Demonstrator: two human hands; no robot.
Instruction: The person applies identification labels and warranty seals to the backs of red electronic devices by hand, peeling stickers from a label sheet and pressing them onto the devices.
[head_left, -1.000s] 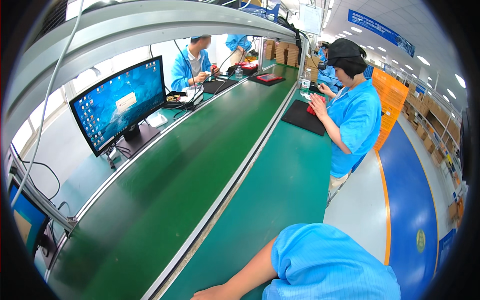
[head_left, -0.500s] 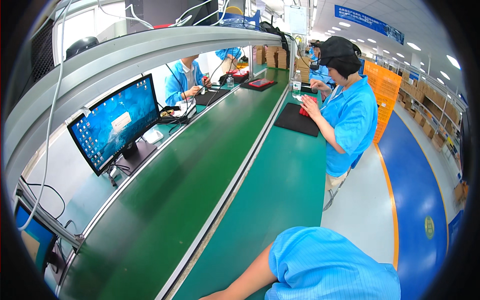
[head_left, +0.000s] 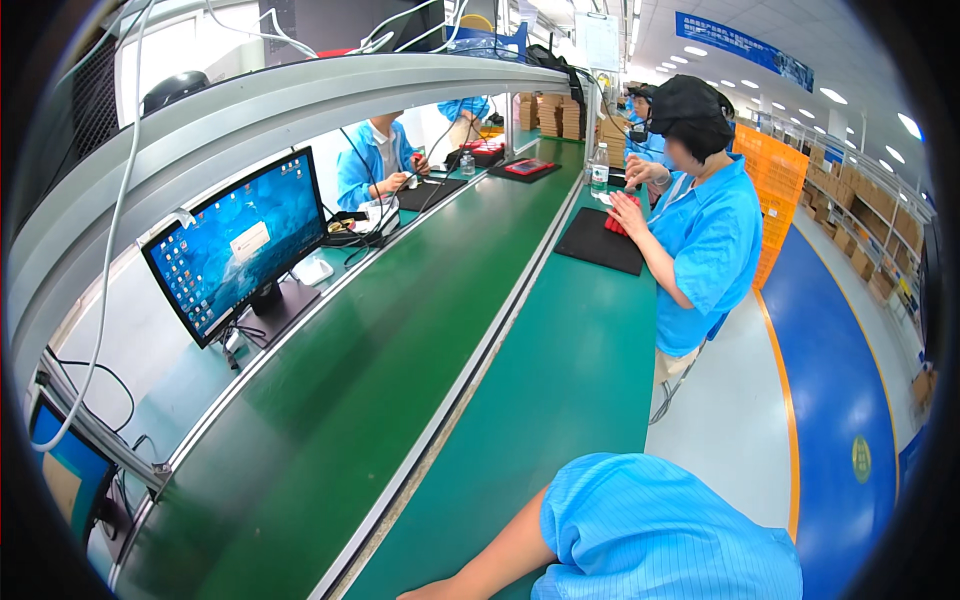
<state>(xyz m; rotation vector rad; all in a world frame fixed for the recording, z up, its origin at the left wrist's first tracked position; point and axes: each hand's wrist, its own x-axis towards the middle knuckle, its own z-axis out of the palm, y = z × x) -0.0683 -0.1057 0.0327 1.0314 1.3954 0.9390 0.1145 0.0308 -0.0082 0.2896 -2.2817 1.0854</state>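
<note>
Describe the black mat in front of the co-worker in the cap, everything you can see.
The black mat is a flat, thin, matte rectangle, rubbery-looking, lying on the green bench top beside the conveyor belt. It sits skewed to the bench edge. A small red object rests on its far end, under the co-worker's hand. The rest of its surface shows bare.

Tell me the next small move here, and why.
Probably tip the head down toward the green bench. Only a forearm in a blue sleeve shows at the lower edge, its hand cut off there. The view runs along the belt to a co-worker at a black mat.
</note>
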